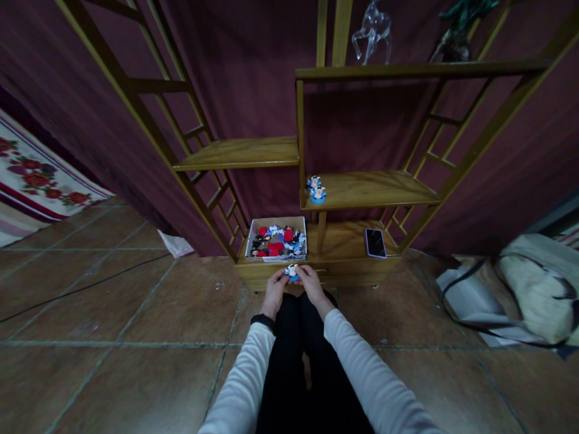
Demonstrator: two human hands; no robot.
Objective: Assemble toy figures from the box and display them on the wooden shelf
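Between my two hands is a small figurine (292, 272) in white and blue, held just in front of the low drawer front. My left hand (274, 290) pinches its left side, and my right hand (311, 284) pinches its right side. Just beyond my hands, a cardboard box (248, 248) holds many small figurines in red, black, white and blue. Two similar blue-based figurines (318, 194) stand one behind the other at the left end of the middle right shelf (371, 188).
A phone (376, 243) lies on the cabinet's low board, right of the box. Higher up are a clear glass horse (373, 33) and a dark green ornament (459, 30). A pale bag (538, 289) with a black strap sits on the floor at right; a black cable (85, 288) runs at left.
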